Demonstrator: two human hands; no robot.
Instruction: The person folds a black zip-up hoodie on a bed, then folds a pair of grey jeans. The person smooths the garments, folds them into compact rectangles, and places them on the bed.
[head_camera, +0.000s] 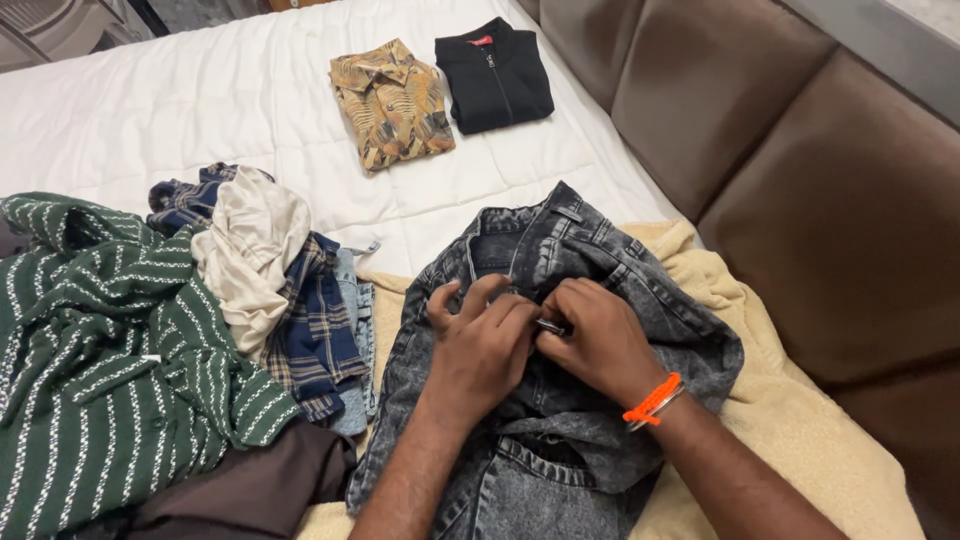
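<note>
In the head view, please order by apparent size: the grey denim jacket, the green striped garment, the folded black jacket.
1. Green striped garment and grey denim jacket: alike, both cut off.
2. Folded black jacket: smallest, though farther away.

A bed with a white quilted cover (200, 100) carries everything here. Far up it lie two folded garments side by side, a tan patterned shirt (392, 103) and a black zip jacket (495, 75). Nearer, a cream fleece blanket (790, 400) is spread on the cover, with a grey acid-washed denim jacket (520, 440) on top. To the left sits a loose heap (unfolded): a green striped shirt (100, 360), a beige cloth (250, 255), a navy plaid shirt (315, 330).
</note>
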